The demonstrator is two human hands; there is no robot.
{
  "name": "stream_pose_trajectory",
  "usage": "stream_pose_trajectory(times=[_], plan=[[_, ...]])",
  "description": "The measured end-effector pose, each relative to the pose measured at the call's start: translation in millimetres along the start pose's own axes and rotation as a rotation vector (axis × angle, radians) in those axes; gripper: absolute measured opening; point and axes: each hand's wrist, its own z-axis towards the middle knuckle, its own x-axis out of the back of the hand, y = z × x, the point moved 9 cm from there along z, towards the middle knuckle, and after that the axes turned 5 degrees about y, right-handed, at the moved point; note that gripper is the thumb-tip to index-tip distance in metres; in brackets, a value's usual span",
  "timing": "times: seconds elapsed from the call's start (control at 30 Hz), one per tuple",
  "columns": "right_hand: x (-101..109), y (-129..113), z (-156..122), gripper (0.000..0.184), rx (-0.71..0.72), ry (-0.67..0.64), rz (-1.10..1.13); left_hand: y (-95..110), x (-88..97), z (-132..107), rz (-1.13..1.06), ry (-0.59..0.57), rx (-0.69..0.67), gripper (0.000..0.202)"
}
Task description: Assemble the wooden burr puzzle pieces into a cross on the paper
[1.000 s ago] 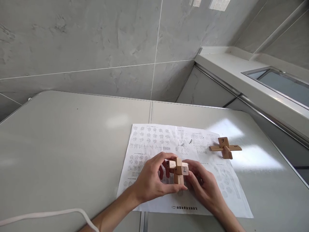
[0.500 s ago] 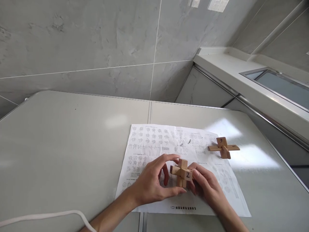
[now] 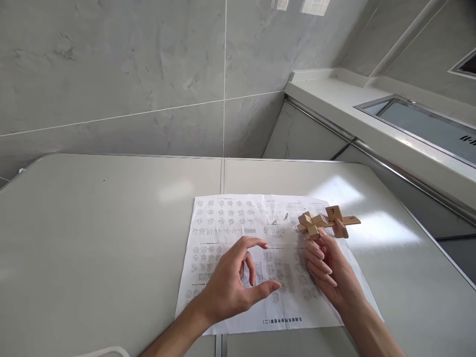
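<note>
My left hand hovers over a printed paper sheet, its fingers curled apart with nothing in them. My right hand lies over the sheet's right side with the fingers stretched out. Its fingertips reach a small wooden interlocking puzzle, which rests on the sheet. Just right of it and touching or nearly touching lies a second wooden cross-shaped puzzle with a number written on one end.
The sheet lies on a grey table with a seam down its middle. Grey tiled wall behind. At the right runs a white ledge with a metal-framed panel. A white cable shows at the bottom left edge.
My right hand carried the numbered wooden puzzle from between both hands up and right, setting it beside the other wooden cross. My left hand let go and stays open. The view shifted slightly.
</note>
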Motion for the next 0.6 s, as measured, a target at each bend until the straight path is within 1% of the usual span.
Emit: stream_pose_trajectory(times=[0.13,0.23,0.5,0.6], plan=[[1.8,0.1,1.1,0.047,-0.063,0.028,0.115,1.5,-1.4,0.4,0.014,-0.009,-0.028,0.058],[4.8,0.4,3.6,0.042,-0.109,0.021,0.221,3.3,-3.2,0.6,0.037,-0.023,-0.052,0.054],[5.4,0.2,6.5,0.030,-0.211,-0.103,0.438,2.8,-5.5,0.8,0.078,-0.058,-0.072,0.048],[3.1,-1.2,6.9,0.028,-0.228,-0.134,0.459,3.1,-5.2,2.2,0.080,-0.058,-0.054,0.044]])
